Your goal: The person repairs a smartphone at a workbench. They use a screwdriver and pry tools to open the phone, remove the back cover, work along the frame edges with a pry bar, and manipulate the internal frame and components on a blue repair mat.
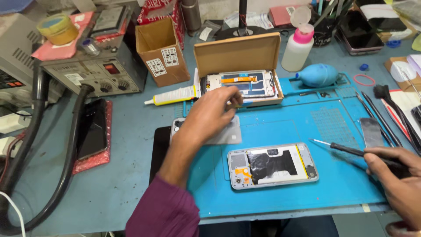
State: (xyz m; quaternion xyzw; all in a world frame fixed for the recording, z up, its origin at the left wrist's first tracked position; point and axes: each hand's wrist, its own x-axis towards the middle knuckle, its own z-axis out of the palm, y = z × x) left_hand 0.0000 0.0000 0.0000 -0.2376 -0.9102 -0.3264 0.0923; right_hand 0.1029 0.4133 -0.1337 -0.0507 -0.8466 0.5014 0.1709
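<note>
Reaching with left hand (209, 115), fingers (234, 98) pinched by thin, breakable phone frame in brown cardboard box (237, 55); best held by edges. Right hand (394, 175) fingers closed round slim black screwdriver (351, 150).

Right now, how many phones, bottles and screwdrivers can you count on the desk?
Phones: 2, the opened silver phone on the blue mat and a black phone on red wrap.
Bottles: 1, white with a pink cap.
Screwdrivers: 1, black-handled, in the right hand.
Total: 4
</note>
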